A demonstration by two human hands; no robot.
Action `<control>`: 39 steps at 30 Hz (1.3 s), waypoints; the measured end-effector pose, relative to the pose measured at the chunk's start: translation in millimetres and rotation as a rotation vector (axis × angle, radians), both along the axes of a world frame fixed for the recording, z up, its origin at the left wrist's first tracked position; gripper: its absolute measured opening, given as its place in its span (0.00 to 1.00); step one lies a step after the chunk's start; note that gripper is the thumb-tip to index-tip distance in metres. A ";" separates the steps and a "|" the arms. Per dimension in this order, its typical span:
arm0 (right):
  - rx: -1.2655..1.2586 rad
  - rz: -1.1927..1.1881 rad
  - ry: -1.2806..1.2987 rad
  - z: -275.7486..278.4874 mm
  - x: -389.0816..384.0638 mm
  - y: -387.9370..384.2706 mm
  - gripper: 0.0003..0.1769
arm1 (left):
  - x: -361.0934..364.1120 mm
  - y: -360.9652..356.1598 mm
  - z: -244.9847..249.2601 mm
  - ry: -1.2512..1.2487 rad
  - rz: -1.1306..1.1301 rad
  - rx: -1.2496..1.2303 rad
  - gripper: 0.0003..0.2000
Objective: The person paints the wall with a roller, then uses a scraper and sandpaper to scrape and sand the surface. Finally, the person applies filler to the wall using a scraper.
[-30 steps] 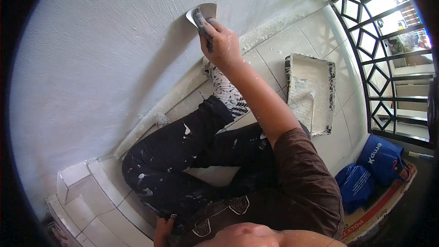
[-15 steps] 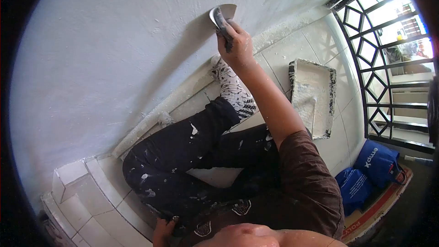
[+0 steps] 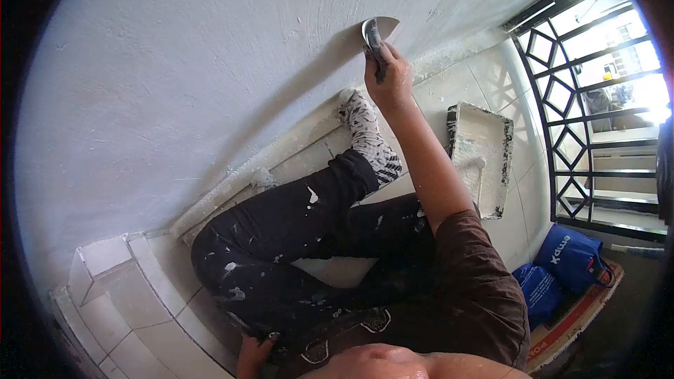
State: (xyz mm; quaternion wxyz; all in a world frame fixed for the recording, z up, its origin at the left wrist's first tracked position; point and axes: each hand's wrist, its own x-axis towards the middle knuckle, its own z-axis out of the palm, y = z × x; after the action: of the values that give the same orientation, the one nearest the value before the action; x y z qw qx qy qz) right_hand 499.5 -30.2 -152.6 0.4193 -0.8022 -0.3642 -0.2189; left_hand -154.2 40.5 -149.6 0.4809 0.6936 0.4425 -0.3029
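Scraper [image 3: 380, 30] up at the pale wall [image 3: 189, 70], its curved metal blade at the surface, though whether the edge touches is hard to tell! The right hand [image 3: 390, 78] has it by the dark, smeared handle, fingers closed around it, and a long shadow slants down the wall to the left. Just below, a foot in a black-and-white patterned sock [image 3: 365, 130] sits near the base of the wall, and farther left along that base there's a small whitish lump [image 3: 263, 180]. Right of the forearm, the paint tray [image 3: 507, 168] lies on the tiled floor [image 3: 523, 116], pale stuff coating the inside, a thin-handled tool [image 3: 480, 165] resting in it. Down to the lower left, the left hand [image 3: 254, 351] is beside the dark, paint-spotted trousers [image 3: 281, 231]; how far its fingers are open, can't tell, nor whether they grip anything. Over on the right, 2 blue bags [image 3: 570, 256] [image 3: 538, 293] rest on a red-and-cream piece [image 3: 579, 316], below the black metal gate [image 3: 586, 144].
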 end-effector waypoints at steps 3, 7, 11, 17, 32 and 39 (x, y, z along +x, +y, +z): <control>0.063 -0.002 0.001 -1.3 0.7 2.0 0.17 | 4.0 5.2 2.5 0.002 -0.040 -0.011 0.34; 0.201 0.044 -0.104 41.9 4.8 8.4 0.09 | 14.9 5.4 7.9 -0.011 0.045 -0.073 0.29; 0.328 -0.006 -0.187 126.8 20.0 9.3 0.07 | -2.8 7.7 -9.5 -0.120 -0.031 -0.063 0.29; 0.542 -0.003 -0.207 193.5 30.1 6.6 0.10 | 0.3 2.7 -6.0 -0.124 -0.013 0.020 0.33; -0.270 -0.201 -0.100 65.0 37.7 -45.1 0.16 | -0.3 7.8 -6.6 0.010 0.053 -0.098 0.21; -0.047 -0.197 -0.140 110.2 32.2 -49.6 0.09 | -43.7 2.5 -45.8 -0.238 -0.114 0.169 0.21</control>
State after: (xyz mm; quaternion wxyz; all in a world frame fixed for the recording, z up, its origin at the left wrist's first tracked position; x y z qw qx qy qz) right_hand 531.6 -79.8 -42.4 0.3503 -0.8265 -0.3173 -0.3058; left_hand -197.9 43.0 -195.4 0.4520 0.7866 0.3662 -0.2070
